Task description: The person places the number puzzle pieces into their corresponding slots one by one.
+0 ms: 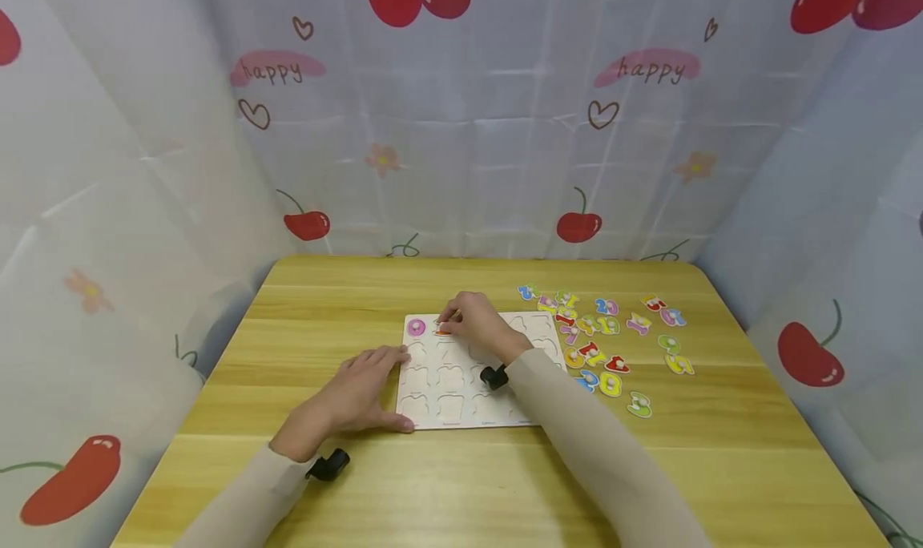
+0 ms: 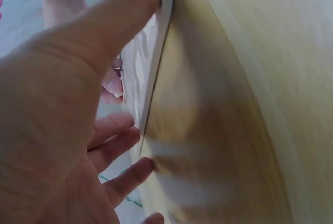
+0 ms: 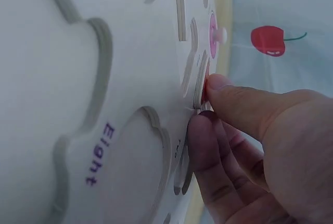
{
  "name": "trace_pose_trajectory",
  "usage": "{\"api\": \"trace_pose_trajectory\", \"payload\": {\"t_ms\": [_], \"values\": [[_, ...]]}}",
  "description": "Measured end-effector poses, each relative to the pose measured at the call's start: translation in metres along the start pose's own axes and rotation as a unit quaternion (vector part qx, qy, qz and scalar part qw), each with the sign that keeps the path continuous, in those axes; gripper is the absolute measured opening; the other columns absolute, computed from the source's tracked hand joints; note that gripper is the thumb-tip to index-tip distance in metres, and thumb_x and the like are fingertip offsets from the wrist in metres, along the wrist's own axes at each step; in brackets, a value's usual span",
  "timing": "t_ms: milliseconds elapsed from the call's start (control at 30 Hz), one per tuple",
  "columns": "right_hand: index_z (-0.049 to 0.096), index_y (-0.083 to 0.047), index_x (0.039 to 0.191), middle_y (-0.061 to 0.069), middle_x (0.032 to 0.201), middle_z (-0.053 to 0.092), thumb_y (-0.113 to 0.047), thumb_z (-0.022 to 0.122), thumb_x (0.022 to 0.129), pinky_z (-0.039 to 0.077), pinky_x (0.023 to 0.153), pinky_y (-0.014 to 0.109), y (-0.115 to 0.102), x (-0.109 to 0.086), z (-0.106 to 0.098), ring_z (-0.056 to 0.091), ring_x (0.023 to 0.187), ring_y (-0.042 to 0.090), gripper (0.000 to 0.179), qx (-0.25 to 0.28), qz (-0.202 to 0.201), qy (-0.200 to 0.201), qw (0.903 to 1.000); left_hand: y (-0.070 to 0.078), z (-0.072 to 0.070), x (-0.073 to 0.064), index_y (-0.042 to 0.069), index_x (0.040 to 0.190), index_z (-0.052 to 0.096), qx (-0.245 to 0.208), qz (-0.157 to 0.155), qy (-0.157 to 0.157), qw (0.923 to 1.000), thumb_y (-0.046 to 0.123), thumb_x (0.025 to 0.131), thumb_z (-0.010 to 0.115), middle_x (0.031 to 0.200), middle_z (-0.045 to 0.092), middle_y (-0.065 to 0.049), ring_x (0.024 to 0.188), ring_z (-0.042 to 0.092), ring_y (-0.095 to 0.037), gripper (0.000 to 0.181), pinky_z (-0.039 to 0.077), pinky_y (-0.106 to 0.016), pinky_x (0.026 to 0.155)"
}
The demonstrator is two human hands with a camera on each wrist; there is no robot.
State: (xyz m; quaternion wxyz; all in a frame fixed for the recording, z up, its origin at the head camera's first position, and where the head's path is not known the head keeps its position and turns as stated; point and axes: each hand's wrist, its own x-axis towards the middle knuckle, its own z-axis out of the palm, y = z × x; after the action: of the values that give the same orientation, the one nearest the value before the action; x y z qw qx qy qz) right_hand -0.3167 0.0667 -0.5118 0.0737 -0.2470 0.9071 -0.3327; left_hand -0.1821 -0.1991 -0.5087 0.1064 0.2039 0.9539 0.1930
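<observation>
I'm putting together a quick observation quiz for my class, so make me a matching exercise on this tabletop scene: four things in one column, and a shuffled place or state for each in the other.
Things:
1. left hand
2. right hand
3. pink piece
4. loose number pieces

Places or states:
A. scattered, mostly to the right of the board
B. pinching a reddish piece
C. at the board's far left corner
D. resting against the board's left edge

Right pairs: 1-D, 2-B, 3-C, 4-A
</observation>
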Motion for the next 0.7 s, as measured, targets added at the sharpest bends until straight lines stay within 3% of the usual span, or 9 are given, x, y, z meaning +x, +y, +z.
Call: {"api": "trace_pose_trajectory", "payload": {"t_ms": [200,367,700], "values": [[0.092,-0.011,0.11,0.006,0.113,0.083,-0.013,0.085,0.108,0.066,0.095,0.038,-0.0025,0.0024,0.0034,0.075,0.103,0.022,0.007,-0.011,0.001,0.013,0.9999,0.0009,-0.0018,0.0033,0.005,0.179,0.045,0.002,0.019,-0.006,0.9998,0.069,0.083,0.101,0.188,0.04,-0.014,0.167,0.046,-0.051,0.127,0.037,-0.076,0.137],[0.093,-0.013,0.113,0.004,0.115,0.08,-0.015,0.084,0.109,0.066,0.095,0.037,-0.0054,0.0012,0.0076,0.073,0.105,0.02,0.01,-0.015,0.008,0.01,0.9998,0.0,-0.0033,0.0016,0.006,0.181,0.041,-0.013,0.012,-0.026,0.9995,0.067,0.084,0.1,0.194,0.03,-0.016,0.174,0.038,-0.051,0.128,0.035,-0.072,0.141],[0.092,-0.019,0.117,0.001,0.116,0.075,-0.02,0.082,0.112,0.064,0.1,0.039,-0.0022,-0.0069,0.0046,0.07,0.108,0.019,0.011,-0.036,0.022,0.012,0.9991,-0.0041,-0.0024,0.0012,0.003,0.181,0.04,-0.007,0.015,-0.028,0.9995,0.071,0.085,0.098,0.193,0.031,-0.017,0.175,0.036,-0.051,0.131,0.032,-0.073,0.142]]}}
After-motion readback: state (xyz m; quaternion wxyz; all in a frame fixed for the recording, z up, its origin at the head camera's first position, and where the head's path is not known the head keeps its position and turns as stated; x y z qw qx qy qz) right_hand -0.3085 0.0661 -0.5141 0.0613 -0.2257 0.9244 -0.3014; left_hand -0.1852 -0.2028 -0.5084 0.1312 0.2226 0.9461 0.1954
